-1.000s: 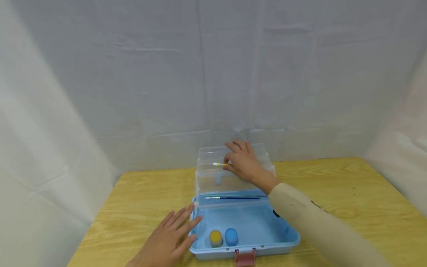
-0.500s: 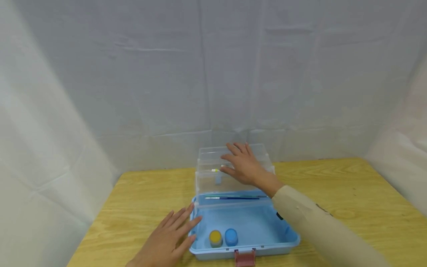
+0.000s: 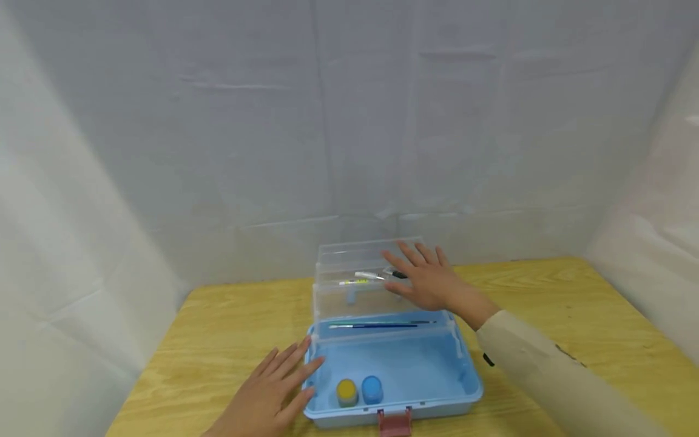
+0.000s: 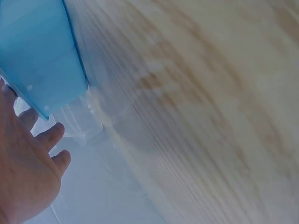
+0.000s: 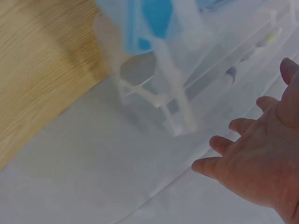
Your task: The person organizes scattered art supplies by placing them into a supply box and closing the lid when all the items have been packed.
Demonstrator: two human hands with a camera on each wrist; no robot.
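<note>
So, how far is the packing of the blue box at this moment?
Already in: a yellow jar and a blue jar sit in the blue box, a blue brush lies in the lower clear tray, and pens lie in the upper tray. In hand: nothing; the right hand is open by the upper tray, and the left hand rests against the box. Left: lid still open.

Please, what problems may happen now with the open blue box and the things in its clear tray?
The right hand hovers open close over the raised clear tray; a bump could tip it and spill the pens. The left hand only lies flat against the blue box, with no grip, so the box might slide. The paintbrush resting at the tray's front edge could roll off.
</note>
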